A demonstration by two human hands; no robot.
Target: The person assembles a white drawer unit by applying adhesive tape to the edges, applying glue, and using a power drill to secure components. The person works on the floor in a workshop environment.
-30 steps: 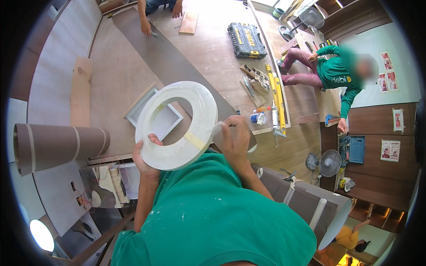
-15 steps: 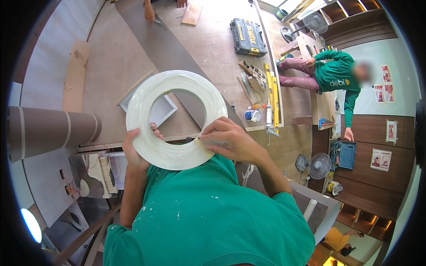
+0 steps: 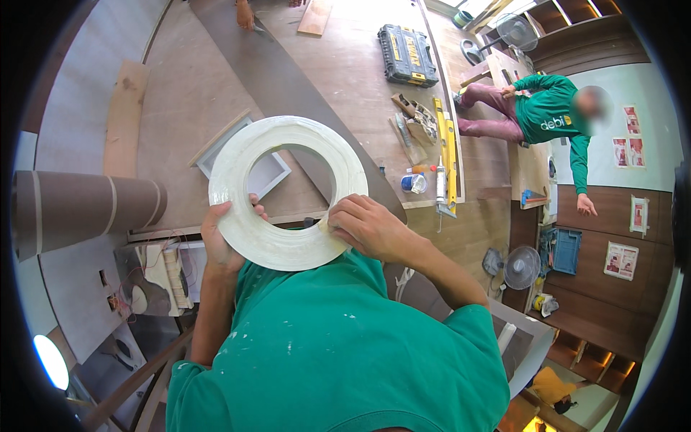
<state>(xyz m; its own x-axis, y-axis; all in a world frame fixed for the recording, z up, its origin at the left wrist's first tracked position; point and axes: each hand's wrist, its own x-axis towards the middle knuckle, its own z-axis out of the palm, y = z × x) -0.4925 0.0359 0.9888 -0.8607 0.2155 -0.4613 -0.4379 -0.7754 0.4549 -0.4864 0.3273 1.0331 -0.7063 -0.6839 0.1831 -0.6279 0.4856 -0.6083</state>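
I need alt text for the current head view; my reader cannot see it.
A person's left hand grips a white ring-shaped roll while the right hand touches its lower right side. Beyond lies a table with a black case and a yellow level; at right, another person in green extends an arm.

Up comes the left forearm, nearly upright, left hand in a firm curl, thumb outermost, fingertips bent round; and across slants the right forearm, right hand back uppermost, fingers bunched together, knuckles bent, working level with the left
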